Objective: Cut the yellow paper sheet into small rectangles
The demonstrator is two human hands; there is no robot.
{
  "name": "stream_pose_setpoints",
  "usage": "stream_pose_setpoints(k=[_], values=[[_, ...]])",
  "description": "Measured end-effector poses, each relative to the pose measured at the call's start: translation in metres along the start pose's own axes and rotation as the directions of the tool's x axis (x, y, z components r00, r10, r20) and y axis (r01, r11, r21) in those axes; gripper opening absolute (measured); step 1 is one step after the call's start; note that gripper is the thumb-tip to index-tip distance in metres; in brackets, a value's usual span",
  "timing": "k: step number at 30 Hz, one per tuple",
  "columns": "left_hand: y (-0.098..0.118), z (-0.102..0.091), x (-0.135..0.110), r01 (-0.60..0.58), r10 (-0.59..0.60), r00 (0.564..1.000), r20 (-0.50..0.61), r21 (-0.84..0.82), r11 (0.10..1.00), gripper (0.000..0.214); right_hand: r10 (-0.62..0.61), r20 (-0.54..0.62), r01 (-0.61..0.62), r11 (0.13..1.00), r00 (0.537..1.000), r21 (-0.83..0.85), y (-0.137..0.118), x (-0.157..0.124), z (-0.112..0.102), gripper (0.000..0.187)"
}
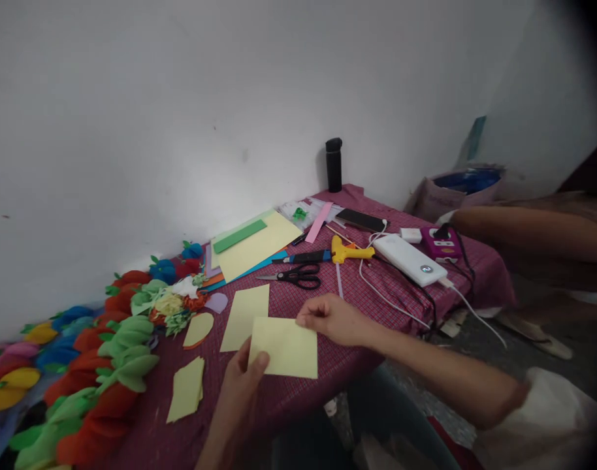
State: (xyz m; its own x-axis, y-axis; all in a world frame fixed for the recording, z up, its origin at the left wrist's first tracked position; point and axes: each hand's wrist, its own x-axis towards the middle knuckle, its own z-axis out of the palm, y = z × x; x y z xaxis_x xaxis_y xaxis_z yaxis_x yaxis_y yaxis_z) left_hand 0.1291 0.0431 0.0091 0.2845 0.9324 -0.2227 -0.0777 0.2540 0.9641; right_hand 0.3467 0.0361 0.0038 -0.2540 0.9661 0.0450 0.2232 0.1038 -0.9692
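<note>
Between my hands is a pale yellow square of paper or foam sheet (285, 349), tilted toward me above the table's front edge. My left hand (240, 372) pinches its left side, thumb on top. My right hand (332, 320) grips its upper right corner between thumb and fingers. Just behind it lies a longer pale yellow piece (244, 320), partly covered by the square. To the left are a stack of cut yellow pieces (185, 390) and a rounded yellow piece (199, 329) with an orange edge beneath. Black-handled scissors (298, 276) lie farther back.
Red and green pumpkin-like crafts (127, 346) crowd the left side. A yellow glue gun (350, 251), a blue-black cutter (308, 256), coloured sheets (259, 245), a white power bank (409, 260), cables, a purple power strip (440, 243) and a black bottle (334, 166) stand behind. Another person's arm (524, 241) is at right.
</note>
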Motion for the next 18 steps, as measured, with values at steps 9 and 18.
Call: stream_pose_setpoints(k=[9, 18], values=[[-0.022, 0.007, 0.004, -0.016, -0.002, 0.981, -0.192, -0.092, 0.996, 0.032, 0.034, -0.048, -0.030, 0.996, 0.998, 0.085, 0.016, 0.006, 0.018, 0.026], [-0.028, 0.005, -0.002, -0.080, 0.094, 0.977, -0.189, 0.082, 0.993, 0.024, 0.045, -0.093, -0.028, 0.984, 0.995, 0.178, 0.027, 0.010, 0.026, 0.029]])
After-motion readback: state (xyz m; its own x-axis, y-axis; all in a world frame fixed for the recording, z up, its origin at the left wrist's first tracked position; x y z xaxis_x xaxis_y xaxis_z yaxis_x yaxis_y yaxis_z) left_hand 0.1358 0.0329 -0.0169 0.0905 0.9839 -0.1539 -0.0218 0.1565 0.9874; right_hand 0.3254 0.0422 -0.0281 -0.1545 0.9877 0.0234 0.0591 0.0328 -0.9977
